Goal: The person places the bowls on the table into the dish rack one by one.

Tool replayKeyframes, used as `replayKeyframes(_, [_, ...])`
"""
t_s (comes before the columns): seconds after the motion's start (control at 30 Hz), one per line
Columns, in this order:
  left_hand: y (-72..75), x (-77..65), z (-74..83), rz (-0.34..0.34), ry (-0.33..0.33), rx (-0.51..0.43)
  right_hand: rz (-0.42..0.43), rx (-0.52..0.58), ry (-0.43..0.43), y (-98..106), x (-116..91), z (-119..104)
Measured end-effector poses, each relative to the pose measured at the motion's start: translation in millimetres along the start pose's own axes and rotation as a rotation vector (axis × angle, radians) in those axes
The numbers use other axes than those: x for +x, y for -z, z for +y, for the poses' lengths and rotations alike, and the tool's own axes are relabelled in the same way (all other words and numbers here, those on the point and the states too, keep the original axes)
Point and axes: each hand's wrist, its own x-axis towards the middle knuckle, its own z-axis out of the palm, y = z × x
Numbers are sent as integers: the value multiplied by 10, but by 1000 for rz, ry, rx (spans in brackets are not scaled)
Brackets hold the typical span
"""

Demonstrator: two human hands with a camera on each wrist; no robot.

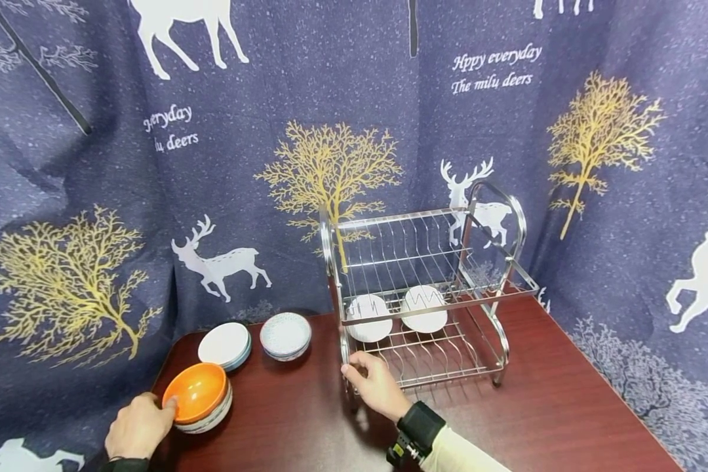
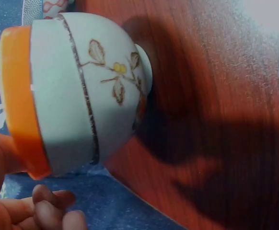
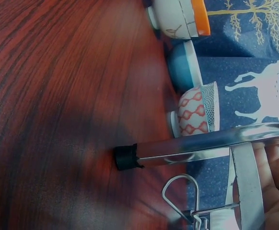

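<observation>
My left hand point(image 1: 141, 423) is at the left of a stacked pair of bowls, its thumb over the rim of the orange bowl point(image 1: 196, 392) on top. In the left wrist view my curled fingers point(image 2: 48, 211) lie close by that rim. Beneath sits a white bowl point(image 2: 108, 72) with brown leaf sprigs and a dark band. My right hand point(image 1: 377, 383) holds the lower left front of a two-tier metal dish rack point(image 1: 410, 319); the right wrist view has its fingers point(image 3: 273, 165) behind the frame. Two white bowls, one left point(image 1: 370, 318) and one right point(image 1: 423, 308), lean on the rack's lower tier.
Behind the orange bowl stand a white-and-blue bowl stack point(image 1: 224, 344) and a patterned bowl stack point(image 1: 286, 335). The dark red wooden table point(image 1: 283, 419) ends at a blue curtain point(image 1: 271, 78) printed with deer and trees. A black-capped rack foot point(image 3: 126, 158) shows in the right wrist view.
</observation>
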Motion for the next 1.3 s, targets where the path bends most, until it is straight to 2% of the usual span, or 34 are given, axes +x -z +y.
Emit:
replayKeyframes(0.2, [-32, 24, 1, -54, -22, -8, -1, -4, -12, 4, -7, -22])
replayKeyframes(0.3, [-46, 25, 23, -33, -50, -10, -3, -2, -24, 7, -10, -33])
replayKeyframes(0.57, [-100, -30, 97, 230, -140, -34, 6, -13, -24, 5, -9, -58])
replayKeyframes(0.73, [-110, -66, 131, 315, -169, -60, -18, 1, -16, 79, -27, -301])
replayKeyframes(0.87, [-96, -79, 164, 329, -174, -76, -18, 16, 12, 127, -39, -439])
replayKeyframes(1.0, [-52, -83, 200, 288, -149, -83, -3, 19, 20, 122, -46, -446])
replayKeyframes(1.13, [-27, -96, 193, 271, -123, -102, -11, 15, -11, 117, -45, -456])
replayKeyframes(1.3, [-7, -104, 211, 290, -119, -130, -12, -3, -20, 40, -28, -177])
